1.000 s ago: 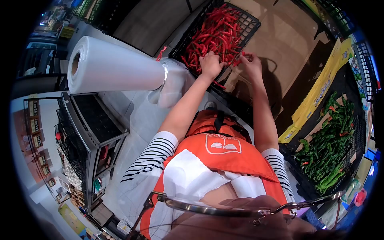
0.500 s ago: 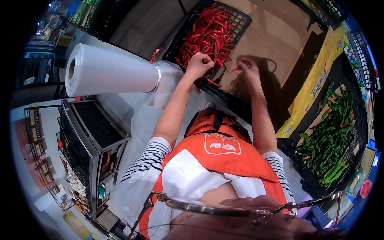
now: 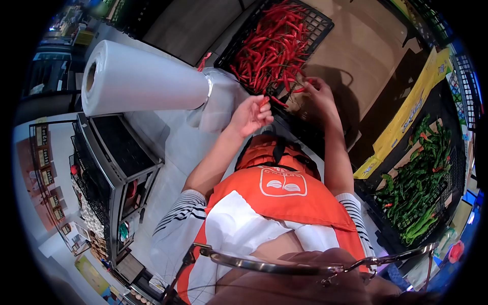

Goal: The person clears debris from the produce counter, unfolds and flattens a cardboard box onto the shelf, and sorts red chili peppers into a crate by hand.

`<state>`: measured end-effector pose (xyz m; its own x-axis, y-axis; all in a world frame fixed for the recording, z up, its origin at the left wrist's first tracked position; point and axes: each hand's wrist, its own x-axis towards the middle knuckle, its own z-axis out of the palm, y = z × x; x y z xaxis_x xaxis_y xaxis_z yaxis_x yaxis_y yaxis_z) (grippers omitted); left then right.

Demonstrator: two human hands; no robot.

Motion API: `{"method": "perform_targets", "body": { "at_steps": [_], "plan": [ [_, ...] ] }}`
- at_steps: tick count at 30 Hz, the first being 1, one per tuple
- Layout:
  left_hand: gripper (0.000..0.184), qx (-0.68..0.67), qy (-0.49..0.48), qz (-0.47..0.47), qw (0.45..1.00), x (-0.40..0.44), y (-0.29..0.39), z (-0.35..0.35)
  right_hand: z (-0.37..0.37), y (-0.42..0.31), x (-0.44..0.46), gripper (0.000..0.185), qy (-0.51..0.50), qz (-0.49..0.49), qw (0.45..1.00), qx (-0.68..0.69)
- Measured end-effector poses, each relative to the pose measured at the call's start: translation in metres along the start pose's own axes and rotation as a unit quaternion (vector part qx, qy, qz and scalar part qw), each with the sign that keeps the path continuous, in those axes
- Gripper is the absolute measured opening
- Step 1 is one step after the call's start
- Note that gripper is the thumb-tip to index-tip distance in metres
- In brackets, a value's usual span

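A worker in an orange apron (image 3: pixel 284 203) and striped sleeves (image 3: pixel 184 209) handles red chilies (image 3: pixel 274 43) at a produce display, where the pile fills a black crate (image 3: pixel 319 25) in front of the body. The left hand (image 3: pixel 249 117), drawn back toward the apron and just short of the crate's near edge, pinches a small red piece (image 3: pixel 264 101) between thumb and forefinger; the other fingers curl loosely toward the palm, slightly apart from one another. The right hand (image 3: pixel 318 94) reaches to the near right corner of the pile, its thumb and fingertips drawn together on a single chili (image 3: pixel 299 90), while the remaining fingers bend inward, partly hidden by the back of the hand. Another loose chili (image 3: pixel 278 102) lies near the crate's front edge, between the two hands. Brown cardboard (image 3: pixel 366 35) covers the surface beside the crate, and the right arm casts a shadow over it. A large roll of clear plastic (image 3: pixel 147 79) stretches toward the left forearm, while at right, beyond a yellow strip (image 3: pixel 406 122), green peppers (image 3: pixel 417 183) fill a second black crate (image 3: pixel 391 223).
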<state>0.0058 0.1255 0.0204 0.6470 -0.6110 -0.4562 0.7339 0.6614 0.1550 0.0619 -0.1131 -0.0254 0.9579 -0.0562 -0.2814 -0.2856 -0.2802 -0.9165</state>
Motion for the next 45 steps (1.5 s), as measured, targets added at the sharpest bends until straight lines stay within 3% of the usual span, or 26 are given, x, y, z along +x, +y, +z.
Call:
{"method": "perform_targets", "body": {
  "at_steps": [4, 6, 8, 11, 13, 16, 20, 23, 26, 27, 30, 33, 36, 39, 42, 45],
  "plan": [
    [0.019, 0.034, 0.01, 0.066, 0.997, -0.023, -0.013, -0.013, -0.001, 0.001, 0.007, 0.047, 0.194, 0.025, 0.976, -0.09],
    [0.025, 0.021, 0.008, 0.08, 0.997, -0.031, -0.012, -0.013, -0.004, 0.018, 0.035, 0.052, 0.224, -0.055, 0.97, -0.072],
    [0.025, 0.017, 0.016, 0.093, 0.995, -0.036, -0.01, -0.014, -0.003, 0.009, 0.055, 0.053, 0.219, -0.109, 0.966, -0.082],
    [0.025, 0.008, 0.033, 0.112, 0.993, -0.039, -0.009, -0.022, 0.016, -0.061, 0.071, 0.054, 0.113, -0.149, 0.972, -0.141],
    [0.025, -0.014, 0.02, 0.108, 0.994, -0.037, -0.01, -0.032, 0.033, -0.08, 0.104, 0.067, 0.143, -0.209, 0.935, -0.246],
    [0.026, -0.018, 0.028, 0.104, 0.994, -0.035, -0.01, -0.037, 0.06, -0.105, 0.12, 0.08, 0.167, -0.15, 0.877, -0.426],
    [0.026, 0.076, 0.081, 0.13, 0.985, -0.026, -0.015, -0.051, 0.077, -0.098, 0.113, 0.08, 0.085, -0.135, 0.824, -0.543],
    [0.021, 0.229, 0.293, 0.206, 0.905, 0.002, -0.029, -0.07, 0.063, -0.093, 0.104, 0.072, 0.021, -0.129, 0.838, -0.53],
    [0.022, 0.297, 0.29, 0.32, 0.852, 0.04, -0.042, -0.111, 0.042, -0.084, 0.102, 0.06, -0.005, -0.14, 0.839, -0.525],
    [0.019, 0.386, 0.342, 0.311, 0.799, 0.049, -0.042, -0.114, 0.033, -0.083, 0.102, 0.058, -0.021, -0.135, 0.842, -0.522],
    [0.015, 0.443, 0.32, 0.39, 0.741, 0.068, -0.047, -0.126, 0.011, -0.08, 0.092, 0.05, -0.042, -0.123, 0.859, -0.495],
    [0.016, 0.318, 0.253, 0.483, 0.775, 0.078, -0.054, -0.133, -0.014, -0.066, 0.082, 0.043, -0.055, -0.08, 0.891, -0.444],
    [0.018, 0.421, 0.317, 0.322, 0.787, 0.04, -0.046, -0.114, -0.031, -0.033, 0.085, 0.037, -0.058, -0.077, 0.952, -0.292],
    [0.016, 0.51, 0.296, 0.243, 0.77, 0.002, -0.041, -0.132, -0.03, -0.043, 0.077, 0.029, 0.012, -0.063, 0.976, -0.209],
    [0.016, 0.496, 0.272, 0.207, 0.798, -0.036, -0.037, -0.133, -0.01, -0.07, 0.086, 0.028, 0.124, -0.148, 0.96, -0.201],
    [0.016, 0.482, 0.207, 0.208, 0.826, -0.058, -0.028, -0.087, 0.02, -0.1, 0.104, 0.034, 0.122, -0.252, 0.919, -0.276]
  ]
}}
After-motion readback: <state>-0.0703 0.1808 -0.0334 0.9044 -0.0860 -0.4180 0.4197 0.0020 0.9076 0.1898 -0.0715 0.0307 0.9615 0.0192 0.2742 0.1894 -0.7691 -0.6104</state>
